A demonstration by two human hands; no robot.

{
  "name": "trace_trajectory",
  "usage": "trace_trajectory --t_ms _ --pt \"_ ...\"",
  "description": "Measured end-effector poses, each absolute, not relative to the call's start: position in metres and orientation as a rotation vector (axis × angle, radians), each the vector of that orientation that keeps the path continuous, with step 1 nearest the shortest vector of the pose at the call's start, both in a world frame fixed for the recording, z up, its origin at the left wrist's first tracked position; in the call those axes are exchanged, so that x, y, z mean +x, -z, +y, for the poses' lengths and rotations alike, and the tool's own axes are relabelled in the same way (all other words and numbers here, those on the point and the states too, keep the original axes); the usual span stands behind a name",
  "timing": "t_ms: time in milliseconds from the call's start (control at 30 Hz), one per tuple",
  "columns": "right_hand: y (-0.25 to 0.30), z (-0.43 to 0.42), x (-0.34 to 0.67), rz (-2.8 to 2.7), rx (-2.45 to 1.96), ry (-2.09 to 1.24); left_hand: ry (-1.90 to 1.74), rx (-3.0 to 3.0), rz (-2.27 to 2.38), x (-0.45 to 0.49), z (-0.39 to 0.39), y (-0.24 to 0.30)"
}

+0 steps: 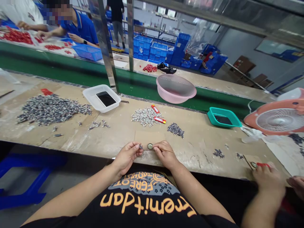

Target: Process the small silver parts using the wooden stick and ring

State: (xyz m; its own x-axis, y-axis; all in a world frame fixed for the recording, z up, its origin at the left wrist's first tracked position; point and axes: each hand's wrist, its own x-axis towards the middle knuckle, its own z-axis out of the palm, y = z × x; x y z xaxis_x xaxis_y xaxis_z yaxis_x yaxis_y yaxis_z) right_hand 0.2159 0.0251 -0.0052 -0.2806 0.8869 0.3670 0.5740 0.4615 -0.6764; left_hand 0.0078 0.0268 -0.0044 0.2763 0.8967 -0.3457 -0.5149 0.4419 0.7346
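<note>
My left hand (128,155) is closed in a pinch on a small dark grey part (141,147) at the bench's front edge. Just right of it lies a metal bottle cap (150,146), its hollow side up. My right hand (167,154) is closed beside the cap, with a thin stick (169,151) between thumb and fingers; its tip is too small to make out. A cardboard piece (149,136) lies beyond both hands. Farther back are a pile of small silvery parts (145,116), two red packets (159,120) and a small heap of dark parts (176,130).
A large pile of grey parts (51,109) covers the left. White tray (102,106), pink basin (176,90) and teal tray (217,123) stand along the back. A co-worker's hand (268,174) works at right, near an orange fan (280,117). A blue stool (28,190) stands lower left.
</note>
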Motion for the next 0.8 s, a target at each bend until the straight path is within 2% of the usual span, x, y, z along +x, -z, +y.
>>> trace_trajectory --t_ms 267,500,800 --pt "0.004 0.031 0.214 -1.993 -1.237 -0.592 -0.943 0.534 0.815 0.007 0.031 0.002" --pt "-0.018 0.020 0.203 -1.730 -1.127 -0.797 -0.906 0.524 0.813 0.006 0.033 0.002" --pt "-0.025 0.021 0.185 -1.818 -1.082 -0.758 -0.892 0.546 0.793 0.006 0.032 0.000"
